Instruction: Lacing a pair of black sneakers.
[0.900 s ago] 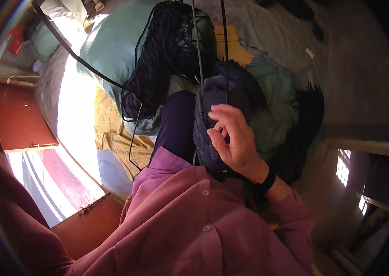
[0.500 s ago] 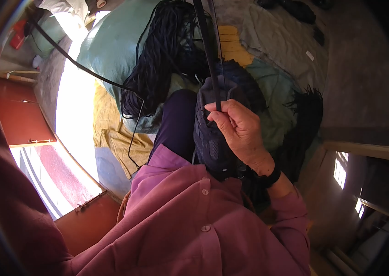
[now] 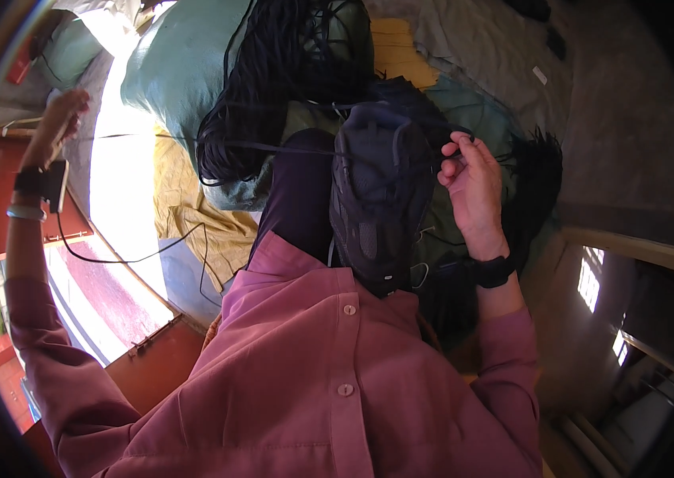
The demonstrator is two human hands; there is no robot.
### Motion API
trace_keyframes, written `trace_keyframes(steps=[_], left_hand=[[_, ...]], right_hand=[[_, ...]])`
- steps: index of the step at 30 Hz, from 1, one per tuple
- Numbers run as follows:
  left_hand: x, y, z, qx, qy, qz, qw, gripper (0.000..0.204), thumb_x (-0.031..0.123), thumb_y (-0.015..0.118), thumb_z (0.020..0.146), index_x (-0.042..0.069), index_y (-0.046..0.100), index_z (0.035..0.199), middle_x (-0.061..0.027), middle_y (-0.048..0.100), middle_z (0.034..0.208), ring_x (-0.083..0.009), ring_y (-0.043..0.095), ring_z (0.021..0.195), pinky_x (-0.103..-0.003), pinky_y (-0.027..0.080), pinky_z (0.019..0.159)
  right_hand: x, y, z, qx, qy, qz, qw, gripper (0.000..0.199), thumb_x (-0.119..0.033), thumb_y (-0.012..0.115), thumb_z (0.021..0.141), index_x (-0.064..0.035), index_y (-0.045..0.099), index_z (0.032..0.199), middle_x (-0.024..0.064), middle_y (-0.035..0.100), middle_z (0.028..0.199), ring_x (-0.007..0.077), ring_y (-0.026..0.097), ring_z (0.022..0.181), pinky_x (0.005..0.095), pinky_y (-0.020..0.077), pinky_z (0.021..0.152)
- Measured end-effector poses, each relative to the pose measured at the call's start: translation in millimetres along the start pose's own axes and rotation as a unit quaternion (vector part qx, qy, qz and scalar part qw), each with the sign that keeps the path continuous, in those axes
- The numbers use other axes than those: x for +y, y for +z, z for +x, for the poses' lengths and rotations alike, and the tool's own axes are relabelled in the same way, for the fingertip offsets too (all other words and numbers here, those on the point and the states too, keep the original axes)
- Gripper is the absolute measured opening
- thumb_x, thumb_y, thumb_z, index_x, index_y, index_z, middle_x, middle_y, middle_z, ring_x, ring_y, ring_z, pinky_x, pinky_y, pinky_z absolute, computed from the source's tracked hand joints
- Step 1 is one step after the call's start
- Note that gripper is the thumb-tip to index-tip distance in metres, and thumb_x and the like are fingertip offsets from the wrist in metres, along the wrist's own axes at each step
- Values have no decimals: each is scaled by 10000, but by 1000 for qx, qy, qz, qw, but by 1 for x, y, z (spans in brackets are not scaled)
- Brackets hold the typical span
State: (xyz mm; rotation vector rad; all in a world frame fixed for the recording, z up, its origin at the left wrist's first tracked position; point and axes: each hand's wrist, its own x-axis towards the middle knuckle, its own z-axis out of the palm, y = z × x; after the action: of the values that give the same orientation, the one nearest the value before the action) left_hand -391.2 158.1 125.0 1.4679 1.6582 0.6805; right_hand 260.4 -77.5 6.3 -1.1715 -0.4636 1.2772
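A thin black lace (image 3: pixel 257 146) stretches across in front of me, over my dark-trousered knee (image 3: pixel 302 191) and a black bag-like thing (image 3: pixel 380 215) with mesh panels on my lap. My right hand (image 3: pixel 472 179) is right of the bag-like thing, thumb and fingers pinched on the lace. Far out at the left, my left hand (image 3: pixel 62 119) is raised with its fingers curled, and the lace runs up to it. A small device with a black cable (image 3: pixel 126 260) is strapped at my left wrist. A heap of black laces (image 3: pixel 261 88) lies beyond my knee.
The laces lie over a large pale green sack (image 3: pixel 169 76). Yellow cloth (image 3: pixel 185 215) is spread at the left, more yellow cloth (image 3: pixel 402 48) and grey cloth (image 3: pixel 480 48) at the back. A fringed black bundle (image 3: pixel 540 175) lies right. Red-brown door panels (image 3: pixel 150 366) stand left.
My left hand has come into view at the far left. My right hand has moved right, off the bag-like thing. The lace, which ran upward from my right hand, now stretches sideways.
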Motion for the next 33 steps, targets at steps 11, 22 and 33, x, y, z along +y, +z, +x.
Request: trace_keyframes(steps=[11,22,33], left_hand=[[33,314,-175,-128,239,63,960,164,-5,737,870,45,709,1023,-78,672,992,-209,692,916,-311,555,777],[66,398,-201,-184,285,-52,939,210,-32,765,836,40,684,1016,-67,648,967,-205,672,899,-307,541,757],[76,395,-190,-192,333,1,923,182,-26,748,845,40,649,983,-79,594,905,-228,662,836,-324,547,729]], right_hand=[[0,-18,-16,-23,-71,-398,914,187,-214,625,1042,-34,641,1092,0,636,900,56,562,734,216,479,665],[-11,24,-57,-124,-272,-485,822,214,35,726,883,-48,694,1077,43,641,975,116,621,755,241,499,646],[-17,17,-57,-236,-291,-536,757,200,41,750,847,-52,706,1019,73,638,1000,226,687,793,342,555,675]])
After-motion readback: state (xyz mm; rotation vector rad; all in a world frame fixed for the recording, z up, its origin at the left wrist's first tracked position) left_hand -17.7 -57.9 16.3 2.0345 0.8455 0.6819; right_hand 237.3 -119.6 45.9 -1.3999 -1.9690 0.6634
